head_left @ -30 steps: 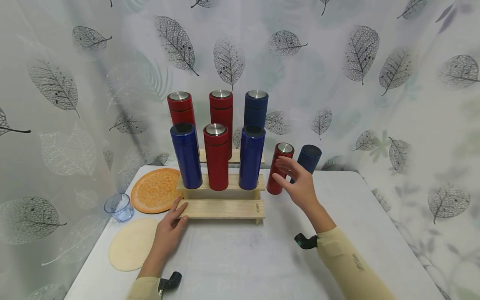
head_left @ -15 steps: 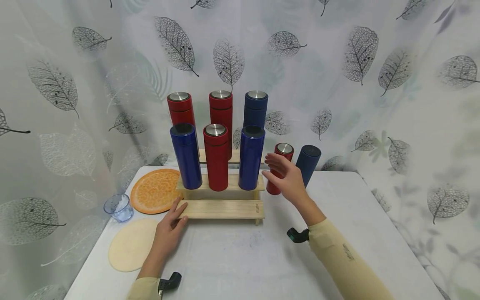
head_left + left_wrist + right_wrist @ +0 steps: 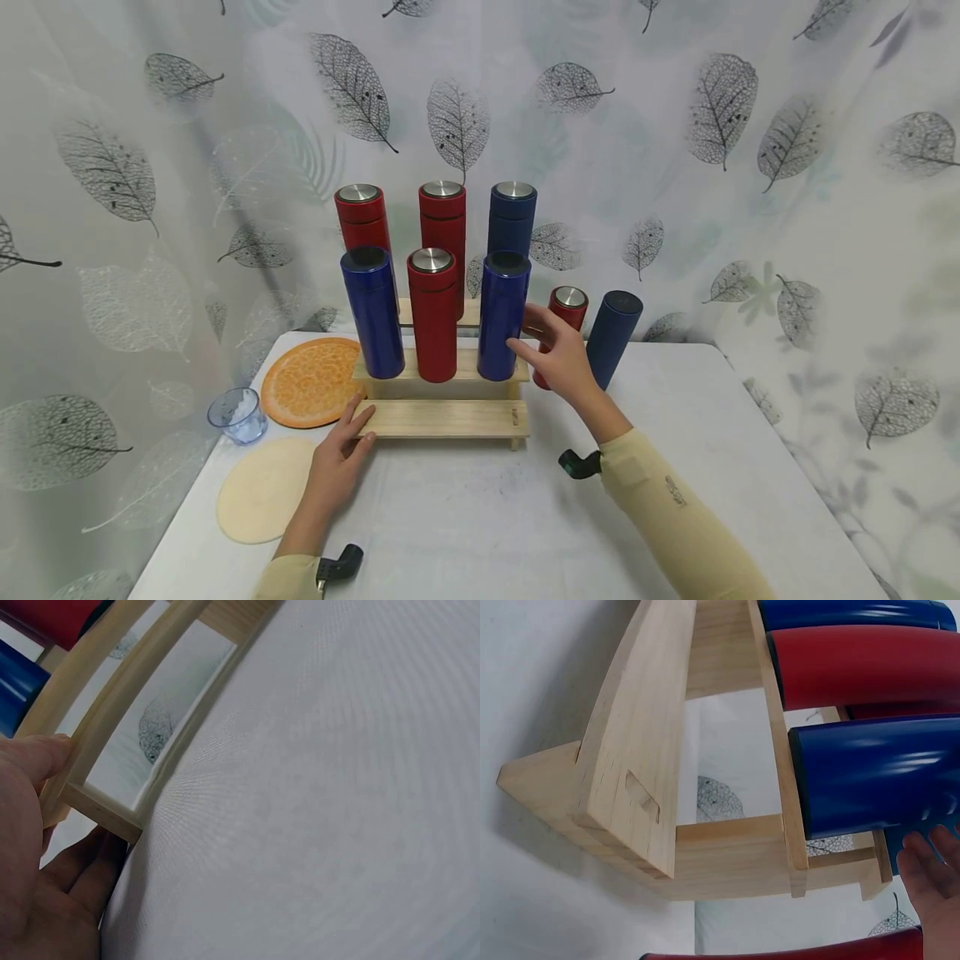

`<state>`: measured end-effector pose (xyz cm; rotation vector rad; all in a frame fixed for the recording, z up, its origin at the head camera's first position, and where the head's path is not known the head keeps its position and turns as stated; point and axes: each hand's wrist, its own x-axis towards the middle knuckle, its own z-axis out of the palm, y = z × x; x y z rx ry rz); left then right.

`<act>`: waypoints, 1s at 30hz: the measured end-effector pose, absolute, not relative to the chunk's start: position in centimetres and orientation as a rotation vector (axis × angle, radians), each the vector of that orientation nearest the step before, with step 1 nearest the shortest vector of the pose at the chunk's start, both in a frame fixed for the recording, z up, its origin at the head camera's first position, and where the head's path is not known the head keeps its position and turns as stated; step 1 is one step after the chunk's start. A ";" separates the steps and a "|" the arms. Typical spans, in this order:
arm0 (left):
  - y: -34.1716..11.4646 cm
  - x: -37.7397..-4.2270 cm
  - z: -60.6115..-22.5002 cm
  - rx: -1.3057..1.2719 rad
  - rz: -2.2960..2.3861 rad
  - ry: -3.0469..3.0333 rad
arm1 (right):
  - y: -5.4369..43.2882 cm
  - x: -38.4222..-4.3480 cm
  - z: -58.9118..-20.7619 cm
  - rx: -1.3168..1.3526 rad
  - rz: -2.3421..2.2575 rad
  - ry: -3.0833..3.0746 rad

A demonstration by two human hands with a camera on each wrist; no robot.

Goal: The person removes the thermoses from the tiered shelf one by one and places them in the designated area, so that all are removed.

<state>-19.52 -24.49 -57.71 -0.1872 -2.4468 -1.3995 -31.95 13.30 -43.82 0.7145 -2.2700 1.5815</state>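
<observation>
A three-tier wooden rack (image 3: 450, 418) stands on the table with red and blue vacuum flasks on its two upper steps. My left hand (image 3: 337, 467) holds the left end of the bottom step, seen close in the left wrist view with fingers (image 3: 82, 877) by the rack's leg. The right hand (image 3: 558, 358) is at the right-hand blue flask (image 3: 504, 321) of the middle step, its thumb at the flask's side and its fingers spread in an arc. Beside that flask stand a red flask (image 3: 442, 325) and another blue flask (image 3: 372, 321), both upright.
Two red flasks and a dark blue flask (image 3: 512, 218) are on the top step. Right of the rack are a red flask (image 3: 568, 305) and a dark blue flask (image 3: 615, 333). A glass (image 3: 238, 417), an orange round mat (image 3: 309, 383) and a pale disc (image 3: 266, 490) lie left.
My right hand has moved left from in front of the separate red flask to the blue flask on the middle step. The left hand has stayed on the rack.
</observation>
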 end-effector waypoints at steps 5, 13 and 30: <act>-24.4 -19.5 -57.7 -0.203 -1.408 -2.436 | 13.0 -32.1 -43.8 0.699 1.552 -2.300; -24.4 -19.5 -57.9 -0.196 -1.401 -2.448 | 12.6 -32.1 -43.5 0.728 1.589 -2.279; -24.7 -19.7 -56.5 0.015 -1.560 -2.388 | 12.3 -32.4 -43.0 0.712 1.567 -2.295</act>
